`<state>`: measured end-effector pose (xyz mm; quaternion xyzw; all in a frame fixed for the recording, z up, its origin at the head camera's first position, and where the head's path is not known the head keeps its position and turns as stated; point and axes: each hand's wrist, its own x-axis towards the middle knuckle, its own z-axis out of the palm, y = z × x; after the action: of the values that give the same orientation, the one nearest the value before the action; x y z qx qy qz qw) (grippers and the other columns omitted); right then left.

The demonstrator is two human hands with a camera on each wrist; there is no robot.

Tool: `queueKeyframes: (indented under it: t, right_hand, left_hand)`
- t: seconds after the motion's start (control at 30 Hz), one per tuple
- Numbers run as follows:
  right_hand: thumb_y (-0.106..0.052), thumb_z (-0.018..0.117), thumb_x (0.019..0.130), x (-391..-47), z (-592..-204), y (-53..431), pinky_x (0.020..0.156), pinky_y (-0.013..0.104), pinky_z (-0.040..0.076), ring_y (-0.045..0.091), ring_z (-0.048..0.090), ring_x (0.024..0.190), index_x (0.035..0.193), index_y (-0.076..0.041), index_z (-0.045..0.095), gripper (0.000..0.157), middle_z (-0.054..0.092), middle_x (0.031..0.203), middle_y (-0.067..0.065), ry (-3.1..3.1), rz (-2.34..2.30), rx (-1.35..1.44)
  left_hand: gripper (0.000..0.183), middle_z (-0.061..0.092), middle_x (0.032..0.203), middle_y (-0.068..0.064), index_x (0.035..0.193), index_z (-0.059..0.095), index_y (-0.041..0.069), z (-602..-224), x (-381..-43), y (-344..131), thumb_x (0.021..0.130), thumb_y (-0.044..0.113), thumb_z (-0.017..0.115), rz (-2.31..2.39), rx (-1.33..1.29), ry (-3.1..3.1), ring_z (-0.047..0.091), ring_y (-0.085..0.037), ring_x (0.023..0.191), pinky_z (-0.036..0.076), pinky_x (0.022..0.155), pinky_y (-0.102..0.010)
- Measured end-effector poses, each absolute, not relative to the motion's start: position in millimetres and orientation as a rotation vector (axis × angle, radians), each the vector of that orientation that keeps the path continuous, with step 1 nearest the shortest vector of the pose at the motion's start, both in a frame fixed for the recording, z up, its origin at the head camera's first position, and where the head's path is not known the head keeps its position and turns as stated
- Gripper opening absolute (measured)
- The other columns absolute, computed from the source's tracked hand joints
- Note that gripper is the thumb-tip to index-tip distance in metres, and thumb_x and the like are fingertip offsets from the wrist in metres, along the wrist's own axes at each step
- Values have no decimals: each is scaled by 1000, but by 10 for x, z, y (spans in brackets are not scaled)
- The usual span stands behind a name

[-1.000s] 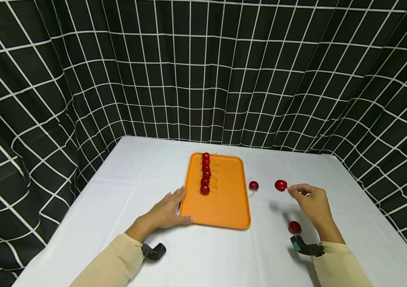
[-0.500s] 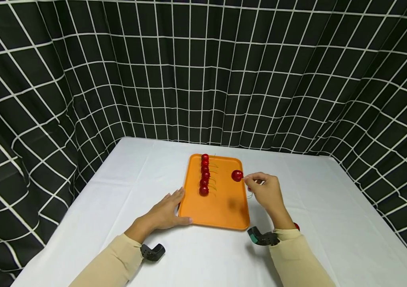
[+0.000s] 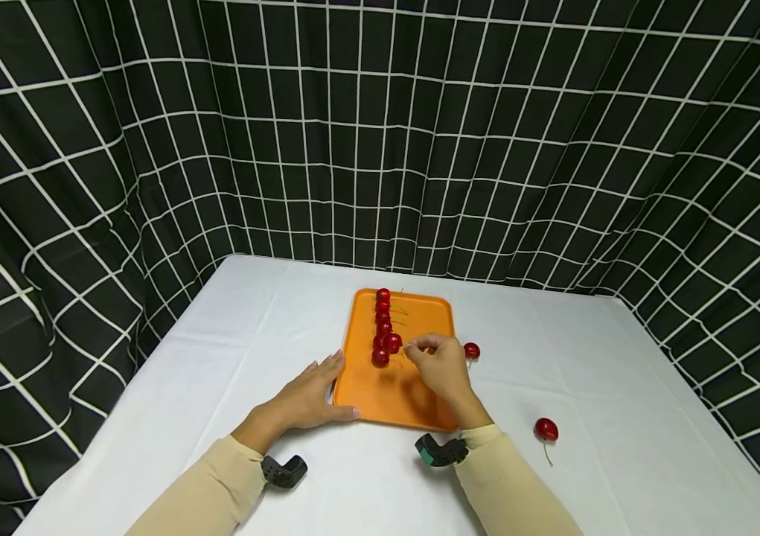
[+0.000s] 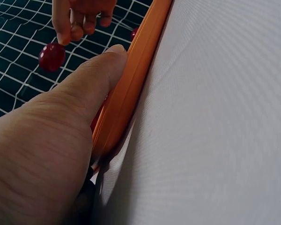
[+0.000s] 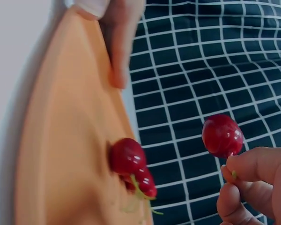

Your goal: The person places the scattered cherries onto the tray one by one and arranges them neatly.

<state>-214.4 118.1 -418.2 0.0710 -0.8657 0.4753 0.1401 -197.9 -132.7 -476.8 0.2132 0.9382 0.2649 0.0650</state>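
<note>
My right hand (image 3: 441, 366) pinches a cherry (image 5: 222, 136) by its stem, holding it above the orange tray (image 3: 413, 402). In the head view that cherry overlaps the lower end of a column of cherries (image 3: 382, 318), which lie along the tray's left side with stems pointing right. The right wrist view shows the held fruit apart from the cherries (image 5: 128, 157) on the tray. My left hand (image 3: 302, 398) rests against the tray's near left corner, fingers on the left edge and thumb along the near rim; the thumb (image 4: 91, 79) shows against the rim in the left wrist view.
On the white tabletop (image 3: 594, 357), one cherry (image 3: 471, 351) lies just right of the tray and another cherry (image 3: 545, 429) lies nearer, further right. A black curtain with white grid lines (image 3: 380, 134) hangs behind and at both sides.
My right hand has carried the cherry leftward from above the table's right side to over the tray, near the column. The left hand has stayed at the tray's corner.
</note>
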Motion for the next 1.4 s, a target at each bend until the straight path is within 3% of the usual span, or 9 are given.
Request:
queueKeyframes:
  t: [0.2,0.4,0.63,1.4]
  right_hand:
    - [-10,73,85,-2158,-4311,1096,46,24,33,17,44,60,75,-6,73,11,60,68,-1,-2541,1421,193]
    - [-11,72,84,-2155,-4417,1058,44,24,31,14,43,54,78,-8,76,8,67,74,-1,-2640,1352,170]
    - [-13,74,83,-2157,-4472,1037,52,25,38,16,51,70,78,-8,77,8,70,83,1,-2719,1298,129]
    - [-17,76,82,-2188,-4555,1036,66,32,47,18,58,78,76,-11,78,8,69,78,-4,-2761,1220,75]
  left_hand:
    - [111,13,159,-1,154,21,9,-4767,-1963,-1329,75,72,64,822,627,2814,12,-21,144,10,116,-41]
    - [110,12,159,-1,154,22,9,-4758,-1957,-1332,75,72,64,810,634,2827,12,-20,144,10,116,-41]
    - [110,13,159,0,154,22,10,-4752,-1954,-1332,75,71,65,819,613,2821,12,-22,144,11,116,-41]
    - [109,15,159,-2,154,22,7,-4764,-1973,-1333,75,71,65,821,653,2827,13,-17,144,9,116,-38]
